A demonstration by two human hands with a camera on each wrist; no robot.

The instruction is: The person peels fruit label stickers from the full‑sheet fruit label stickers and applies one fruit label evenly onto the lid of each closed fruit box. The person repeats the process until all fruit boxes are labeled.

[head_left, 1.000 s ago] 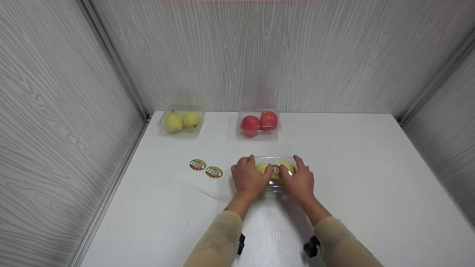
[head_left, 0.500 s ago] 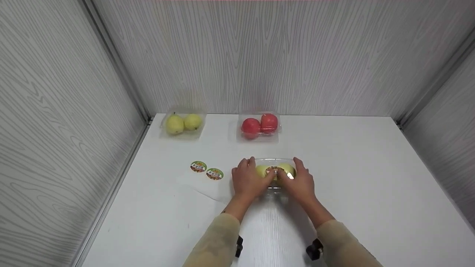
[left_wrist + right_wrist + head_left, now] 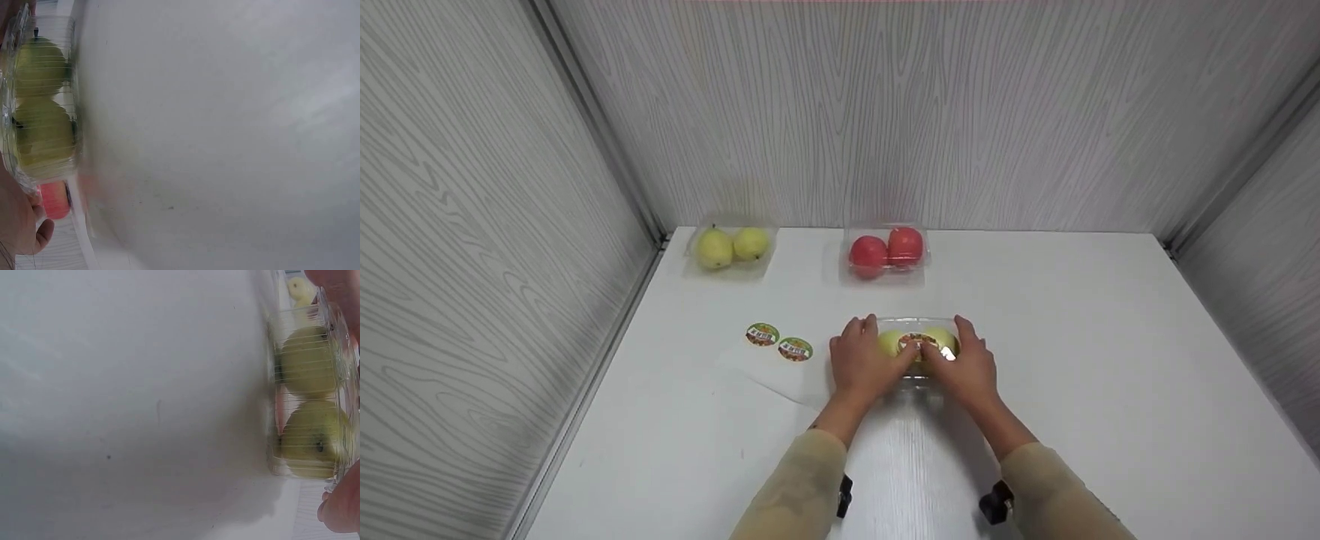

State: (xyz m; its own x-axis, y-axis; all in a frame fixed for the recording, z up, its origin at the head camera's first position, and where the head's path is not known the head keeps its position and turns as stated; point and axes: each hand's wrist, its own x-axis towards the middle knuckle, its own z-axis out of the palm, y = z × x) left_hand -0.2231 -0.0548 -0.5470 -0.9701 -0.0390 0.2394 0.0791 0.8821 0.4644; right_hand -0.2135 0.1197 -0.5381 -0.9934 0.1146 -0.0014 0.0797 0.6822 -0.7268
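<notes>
A clear plastic fruit box [image 3: 915, 321] with two yellow-green pears in it stands on the white table in front of me. My left hand [image 3: 864, 361] holds its left end, and my right hand [image 3: 967, 367] holds the right end, fingers along the sides. Both thumbs lie on top of the lid, touching a round fruit sticker [image 3: 916, 342] that they partly cover. In the left wrist view the two pears [image 3: 45, 135] show through the ribbed wall. The right wrist view shows the same box [image 3: 287, 394] side-on, with fingers at both ends.
Left of the box, two round stickers [image 3: 778, 342] lie on a pale backing sheet [image 3: 780, 379]. At the back stand a clear box with two pears [image 3: 714, 249] and another with two red fruits [image 3: 906, 246]. Grey wood-grain panels [image 3: 840, 112] enclose the table.
The thumbs have slid slightly down and inward over the sticker, so more of its upper part shows. Both hands keep their hold and the box stays in place.
</notes>
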